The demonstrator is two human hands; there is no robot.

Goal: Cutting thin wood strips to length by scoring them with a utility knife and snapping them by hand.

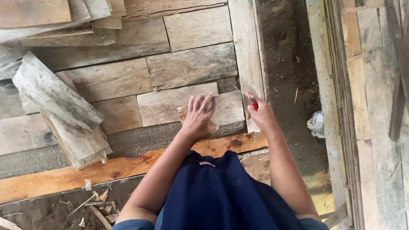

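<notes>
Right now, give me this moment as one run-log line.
left hand: flat on short plank | right hand: holds red marker at plank's right end | plank stack: left | orange board: near edge

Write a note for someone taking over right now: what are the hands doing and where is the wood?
Left hand: flat, fingers spread, pressing a short plank in the plank floor.
Right hand: shut on a red marker, tip at the plank's right end.
Loose plank stack lies to the left; orange beam runs along the near edge.
Done: most planks laid. Left: the dark gap below the short plank.
</notes>
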